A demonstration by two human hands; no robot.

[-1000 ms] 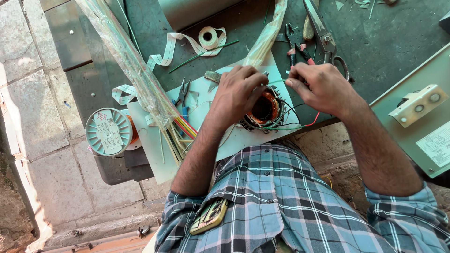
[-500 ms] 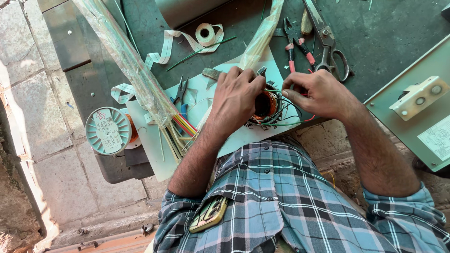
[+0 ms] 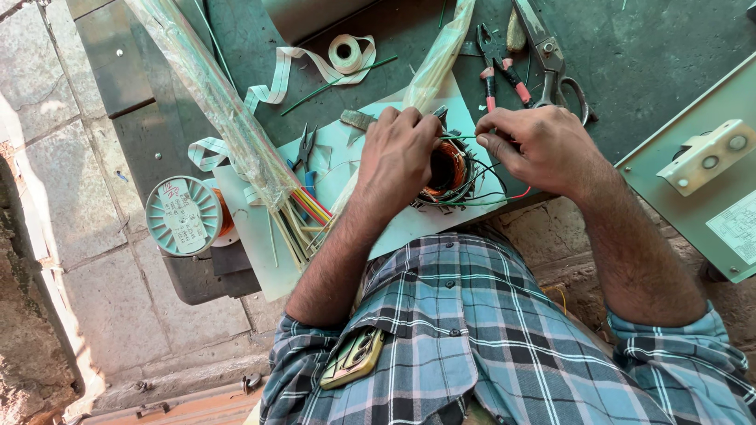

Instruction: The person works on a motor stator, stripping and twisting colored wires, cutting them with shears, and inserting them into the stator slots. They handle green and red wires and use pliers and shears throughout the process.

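While clamped on the copper-wound stator, left hand; right hand grip pinching a wire beside it.

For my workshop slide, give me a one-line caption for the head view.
Both hands, left hand and right hand, work on a copper-wound coil atop a pale sheet, pliers and scissors nearby.

The left hand hides most of the copper-wound coil; its fingers' hold is unclear.
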